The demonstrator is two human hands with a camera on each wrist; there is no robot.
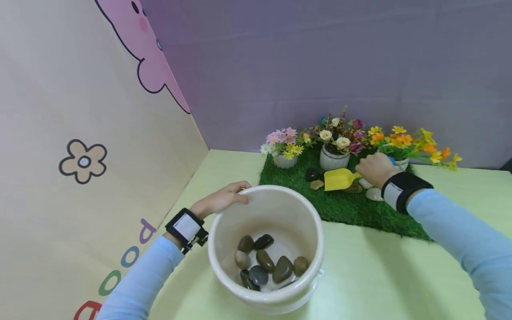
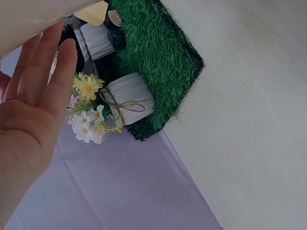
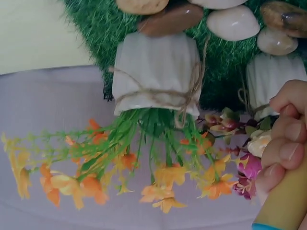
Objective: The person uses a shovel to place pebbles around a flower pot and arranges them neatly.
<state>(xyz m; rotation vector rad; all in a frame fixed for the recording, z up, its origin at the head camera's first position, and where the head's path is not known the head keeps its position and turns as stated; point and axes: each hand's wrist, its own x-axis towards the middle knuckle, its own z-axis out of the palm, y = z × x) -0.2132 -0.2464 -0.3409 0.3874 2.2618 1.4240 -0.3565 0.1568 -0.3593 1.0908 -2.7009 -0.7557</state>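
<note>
A cream bucket [image 1: 280, 209] stands on the table, its mouth facing the head view, with several smooth stones [image 1: 282, 269] lying on its bottom. My left hand [image 1: 224, 198] grips its far left rim, thumb over the edge and fingers along the outer wall. In my right hand [image 1: 375, 169] is a yellow toy shovel [image 1: 338, 179], its blade pointing left over the artificial grass mat [image 1: 352, 211]. The right wrist view shows curled fingers round the shovel's handle [image 3: 285, 199], which has a blue end. Near the blade lie a dark stone [image 1: 312, 174] and a white stone [image 1: 374, 194].
Along the mat's back edge stand three white pots: pink and yellow flowers [image 1: 285, 144], roses [image 1: 340, 135] and orange flowers [image 1: 400, 141]. A purple backdrop [image 1: 320, 53] rises behind them. A printed cream wall [image 1: 60, 111] borders the table's left side.
</note>
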